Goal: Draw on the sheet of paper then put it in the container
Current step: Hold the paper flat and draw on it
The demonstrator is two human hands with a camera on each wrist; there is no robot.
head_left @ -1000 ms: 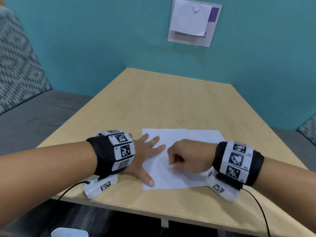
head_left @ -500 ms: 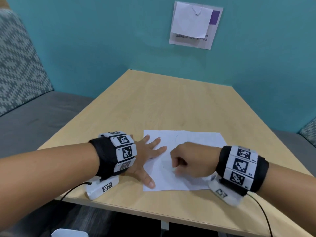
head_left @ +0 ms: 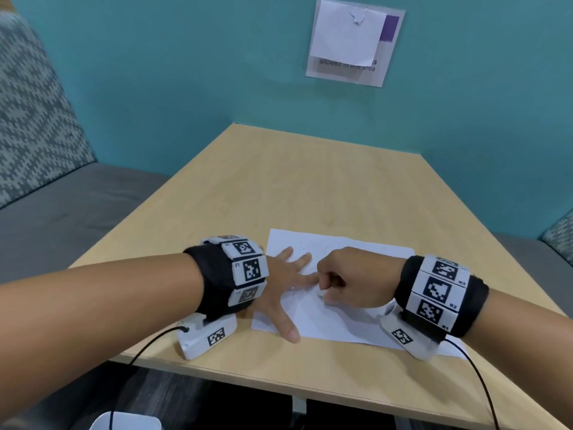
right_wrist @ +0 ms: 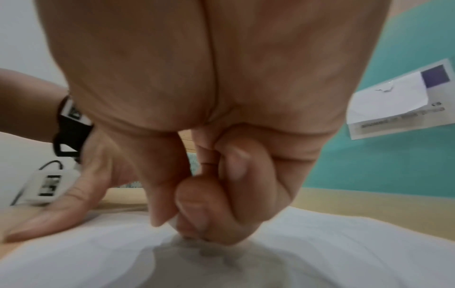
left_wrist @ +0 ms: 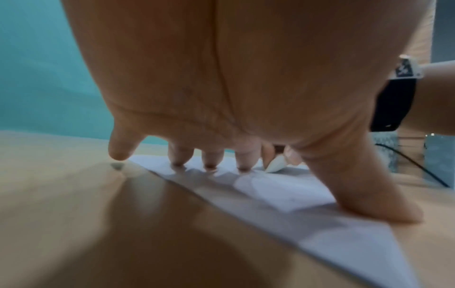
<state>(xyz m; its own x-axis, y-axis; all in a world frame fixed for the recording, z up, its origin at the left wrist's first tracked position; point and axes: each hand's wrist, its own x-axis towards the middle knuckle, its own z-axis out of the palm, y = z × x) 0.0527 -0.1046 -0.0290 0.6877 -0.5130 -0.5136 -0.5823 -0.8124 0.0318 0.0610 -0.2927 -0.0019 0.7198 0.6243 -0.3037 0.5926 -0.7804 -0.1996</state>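
- Two steps make up the task, and by my judgement only the first is in hand: drawing is under way, and the move to the container has not begun.
- The right hand [head_left: 350,277] is curled into a fist round a small white drawing tool [left_wrist: 275,165], pinched between thumb and fingertips with its tip down on the sheet of paper [head_left: 338,321]. What kind of tool it is cannot be told; only a pale stub shows.
- The left hand [head_left: 280,290] lies flat with its fingers spread and straight, gripping nothing. The fingertips [left_wrist: 209,165] and thumb press on the left part of the sheet, the little finger on the wood just beside it.
- The sheet lies flat on the counter [head_left: 310,187], near the front edge, under both hands. It is neither lifted nor folded.
- A few faint, thin lines show on the paper near the two hands. They are too light to say what is drawn, so how much drawing remains is only a guess; most of the sheet looks white.
- Left to do: finish the marks, free the tool, pick up the sheet and place it.
- No container is clearly in view. A white rounded object [head_left: 124,422] shows below the counter's front edge, but I cannot tell whether that is it.
- Beyond the counter are a teal wall with a sign [head_left: 353,41] and a grey bench seat [head_left: 62,212].
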